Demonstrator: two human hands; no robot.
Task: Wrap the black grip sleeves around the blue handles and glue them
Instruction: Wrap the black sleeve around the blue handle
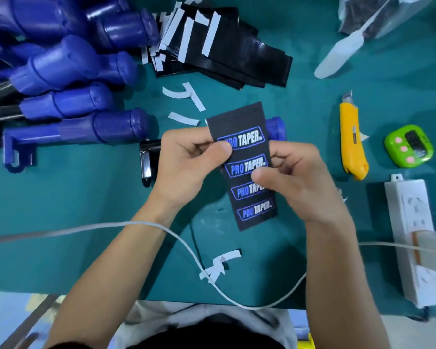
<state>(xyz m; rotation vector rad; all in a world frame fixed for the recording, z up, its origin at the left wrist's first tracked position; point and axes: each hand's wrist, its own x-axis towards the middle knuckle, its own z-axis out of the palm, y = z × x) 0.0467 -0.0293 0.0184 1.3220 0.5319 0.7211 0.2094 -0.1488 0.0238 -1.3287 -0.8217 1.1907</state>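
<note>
left of the yellow utility knife (pixel 351 139), held just above the green table (pixel 86 210): a black grip sleeve (pixel 244 170), slightly tilted, printed four times with "pro taper." in blue and white lettering inside blue outlines. pinched at its upper left edge by the left hand (pixel 186 159), thumb over the start of the first logo, fingers curled behind. gripped at its right edge by the right hand (pixel 295 177), thumb laid over the right end of the third logo. between sleeve and knife, the end of a blue handle (pixel 276 127) poking out from behind the sleeve.

well up and left of the knife, a loose stack of black sleeves (pixel 224 54) with white tape strips stuck on. farther left again, a heap of blue handles (pixel 68 66). peeled white backing strips (pixel 186 96) scattered left of the knife, below that stack.

just right of the knife, a green timer (pixel 409 146) with three pink buttons. below and right of the knife, a white power strip (pixel 413 227).

up and right of the knife, a clear plastic bag (pixel 378 13) holding dark pieces, too blurred to name.
</note>
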